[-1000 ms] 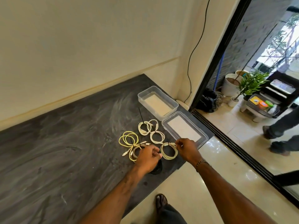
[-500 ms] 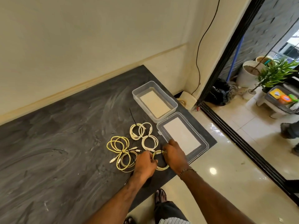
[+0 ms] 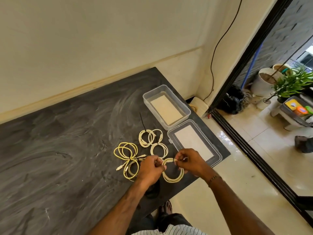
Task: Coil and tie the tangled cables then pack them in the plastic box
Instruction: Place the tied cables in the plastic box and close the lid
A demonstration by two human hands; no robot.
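A cream coiled cable (image 3: 172, 178) hangs between both hands just above the dark table (image 3: 67, 150). My left hand (image 3: 151, 168) pinches its left side. My right hand (image 3: 189, 161) pinches its top right. Two cream coils (image 3: 149, 138) bound with black ties lie beyond, with a third coil (image 3: 159, 150) below them. A yellow cable (image 3: 126, 152) lies in loose loops to the left, its white plugs free. The clear plastic box (image 3: 166, 106) stands open at the table's far right. Its lid (image 3: 194, 145) lies flat just under my right hand.
A dark bundle (image 3: 152, 190) lies on the table's front edge under my left forearm. The table ends close to the right of the lid. Beyond it are a glossy floor, a black door track, pots and a plant (image 3: 291, 85).
Both hands have lifted the front coil off the table and now pinch its upper part. The view has shifted slightly.
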